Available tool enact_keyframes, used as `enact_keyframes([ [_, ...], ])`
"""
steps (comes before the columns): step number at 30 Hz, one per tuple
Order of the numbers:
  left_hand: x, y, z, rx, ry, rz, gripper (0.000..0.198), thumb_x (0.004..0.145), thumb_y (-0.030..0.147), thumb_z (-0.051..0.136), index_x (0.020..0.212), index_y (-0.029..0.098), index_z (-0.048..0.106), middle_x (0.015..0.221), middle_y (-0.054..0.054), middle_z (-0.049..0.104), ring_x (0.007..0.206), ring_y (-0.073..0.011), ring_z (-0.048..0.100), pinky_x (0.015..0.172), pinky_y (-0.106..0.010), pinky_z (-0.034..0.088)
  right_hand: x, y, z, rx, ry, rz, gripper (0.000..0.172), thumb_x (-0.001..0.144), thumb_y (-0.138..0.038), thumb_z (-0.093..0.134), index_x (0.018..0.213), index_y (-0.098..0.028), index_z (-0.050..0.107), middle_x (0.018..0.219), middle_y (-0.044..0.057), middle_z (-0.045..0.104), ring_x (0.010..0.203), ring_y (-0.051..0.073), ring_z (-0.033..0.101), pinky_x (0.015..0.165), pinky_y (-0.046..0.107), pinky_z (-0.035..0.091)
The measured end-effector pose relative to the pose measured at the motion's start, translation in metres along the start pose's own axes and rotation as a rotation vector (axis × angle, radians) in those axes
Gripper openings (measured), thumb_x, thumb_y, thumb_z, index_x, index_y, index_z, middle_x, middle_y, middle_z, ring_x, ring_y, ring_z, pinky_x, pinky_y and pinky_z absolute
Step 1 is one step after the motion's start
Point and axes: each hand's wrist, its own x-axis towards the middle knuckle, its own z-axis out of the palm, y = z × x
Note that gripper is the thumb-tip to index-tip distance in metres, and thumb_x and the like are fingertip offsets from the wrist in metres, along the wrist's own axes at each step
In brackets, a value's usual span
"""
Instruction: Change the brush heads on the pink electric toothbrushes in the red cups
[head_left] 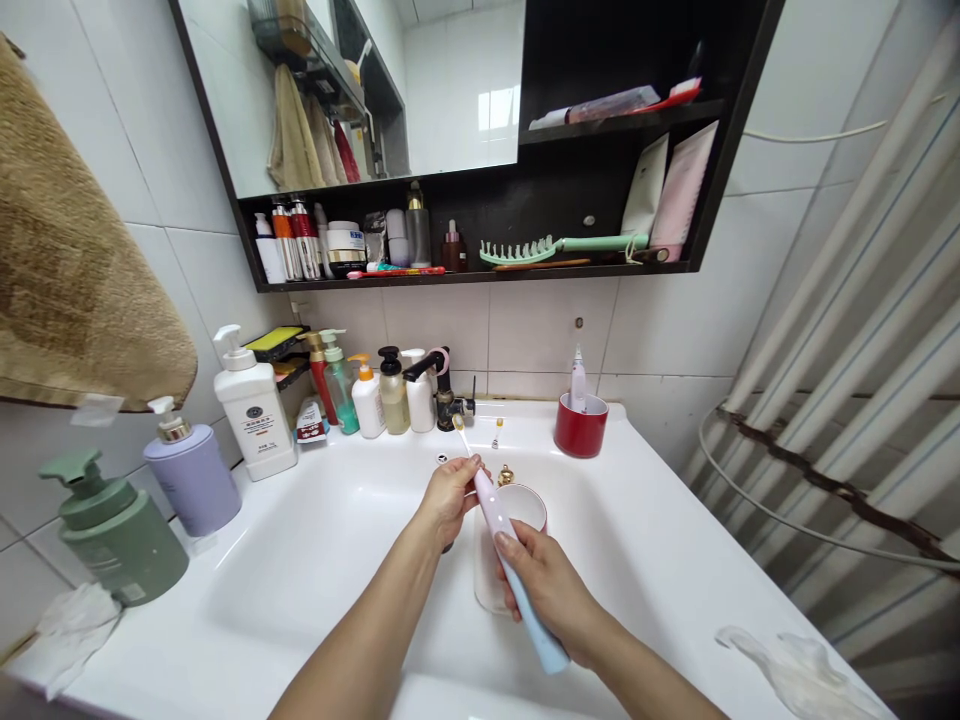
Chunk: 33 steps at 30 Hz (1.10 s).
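Note:
My right hand (pixel 553 588) is wrapped round the pink and blue handle of an electric toothbrush (pixel 496 512), which slants up to the left over the white sink (pixel 315 560). My left hand (pixel 448 498) pinches the toothbrush near its neck, just below the brush head. A white cup (pixel 525 505) stands in the basin right behind the toothbrush, partly hidden by my right hand. The black tap (pixel 442 385) is just beyond the brush head.
Pump bottles line the sink's back and left rim: a green one (pixel 116 530), a lilac one (pixel 191 475), a white one (pixel 253 405). A red cup (pixel 580 425) holds another toothbrush at the back right. A brown towel (pixel 75 270) hangs left. A clear glove (pixel 795 670) lies right.

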Motion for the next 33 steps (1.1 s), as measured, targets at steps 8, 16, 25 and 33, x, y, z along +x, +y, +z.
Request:
enact_keyframes([
  [8,-0.005,0.002,0.008,-0.077,-0.129,0.041,0.023,0.063,0.037,0.048,0.065,0.014,0.049,0.057,-0.001,0.052,0.053,-0.0094,0.049,0.056,-0.023,0.038,0.002,-0.017,-0.007,0.196,-0.094,-0.058,0.025,0.068,-0.042,0.042,0.067,-0.017,0.042,0.055,-0.003,0.047,0.041,0.005,0.041,0.042,0.020,0.036],
  [16,-0.015,-0.013,-0.007,0.928,-0.001,0.318,0.016,0.045,0.016,0.060,0.060,0.019,0.054,0.067,-0.001,0.052,0.064,-0.0137,0.046,0.061,-0.023,0.032,0.059,-0.041,-0.032,-0.232,0.398,-0.452,0.029,0.067,-0.042,0.040,0.081,-0.016,0.044,0.072,0.003,0.053,0.065,0.013,0.051,0.058,0.025,0.041],
  [25,-0.011,-0.045,0.002,1.183,-0.035,0.365,0.012,0.047,0.009,0.056,0.052,0.017,0.050,0.084,-0.004,0.048,0.070,-0.0153,0.047,0.062,-0.024,0.032,0.064,0.000,-0.046,-0.566,0.424,-0.379,0.027,0.065,-0.038,0.043,0.069,-0.015,0.057,0.078,0.006,0.057,0.074,0.018,0.051,0.068,0.028,0.037],
  [33,0.029,-0.028,0.026,0.892,-0.039,0.506,0.016,0.045,0.007,0.060,0.047,0.018,0.048,0.080,-0.004,0.049,0.081,-0.0198,0.045,0.074,-0.028,0.030,0.088,-0.031,-0.070,-0.730,0.497,-0.354,0.028,0.069,-0.034,0.039,0.076,-0.014,0.058,0.073,0.006,0.061,0.067,0.017,0.054,0.059,0.025,0.039],
])
